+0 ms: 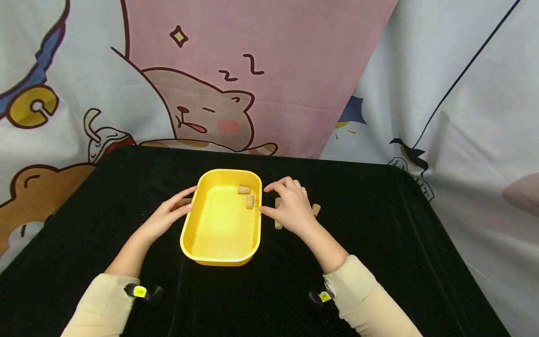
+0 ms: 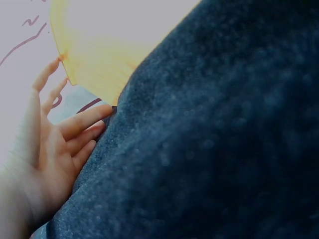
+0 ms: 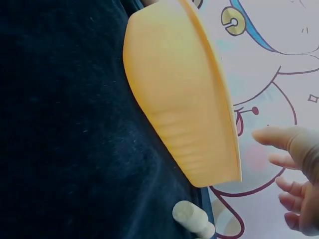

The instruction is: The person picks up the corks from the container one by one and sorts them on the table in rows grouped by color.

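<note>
A yellow rectangular plastic tray [image 1: 221,260] with rounded corners sits on the black cloth. Two short corks, one lying crosswise [image 1: 244,189] and one lengthwise [image 1: 250,201], lie inside it near the right wall. My left hand [image 1: 166,217] rests its extended fingertips against the tray's left side. On the opposite side my right hand [image 1: 292,208] is held with thumb and index finger spread, right by the tray's right rim. It holds nothing. Below and around this hand are more corks [image 1: 278,224], partly hidden by it; another cork [image 1: 316,209] shows past its wrist side.
The black cloth [image 1: 358,234] covers the whole table. Behind it hangs a printed cartoon curtain [image 1: 294,84], which also runs along the right side. In the right wrist view, pale corks [image 3: 189,214] lie near the end of the tray.
</note>
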Motion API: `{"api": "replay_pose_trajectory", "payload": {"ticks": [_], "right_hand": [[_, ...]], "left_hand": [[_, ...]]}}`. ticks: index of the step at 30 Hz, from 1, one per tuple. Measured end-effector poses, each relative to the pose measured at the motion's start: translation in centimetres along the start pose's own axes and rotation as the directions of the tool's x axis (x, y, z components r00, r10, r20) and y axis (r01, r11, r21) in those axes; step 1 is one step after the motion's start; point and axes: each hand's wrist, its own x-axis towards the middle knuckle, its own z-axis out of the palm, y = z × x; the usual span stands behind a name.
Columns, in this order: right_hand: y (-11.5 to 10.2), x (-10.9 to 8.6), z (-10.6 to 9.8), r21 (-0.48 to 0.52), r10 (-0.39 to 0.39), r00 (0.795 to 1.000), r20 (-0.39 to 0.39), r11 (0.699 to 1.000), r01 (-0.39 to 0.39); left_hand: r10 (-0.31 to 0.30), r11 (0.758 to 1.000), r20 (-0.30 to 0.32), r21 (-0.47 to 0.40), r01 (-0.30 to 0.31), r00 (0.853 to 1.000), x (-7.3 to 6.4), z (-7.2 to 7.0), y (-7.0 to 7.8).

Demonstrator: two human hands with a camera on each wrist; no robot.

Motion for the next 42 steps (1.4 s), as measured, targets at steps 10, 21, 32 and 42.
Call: {"api": "replay_pose_trajectory", "payload": {"ticks": [10, 21, 32, 42], "right_hand": [[-1.8, 2.7, 1.5, -0.091, 0.119, 0.981, 0.151, 0.990, -0.106], [-2.4, 4.5, 3.5, -0.185, 0.279, 0.932, 0.232, 0.953, -0.240], [-3.1, 5.8, 4.8, -0.265, 0.366, 0.896, 0.251, 0.916, -0.300], [-3.2, 6.5, 5.9, -0.301, 0.402, 0.887, 0.228, 0.895, -0.328]], "left_hand": [[-0.003, 1.000, -0.001, 0.001, 0.003, 1.000, 0.0, 0.1, -0.1], [0.005, 1.000, -0.002, 0.001, -0.005, 1.000, -0.1, 0.1, 0.0], [0.024, 1.000, -0.004, 0.009, -0.024, 1.000, -0.1, 0.2, -0.1], [0.004, 1.000, -0.009, 0.004, -0.004, 1.000, -0.1, 0.2, 0.0]]}}
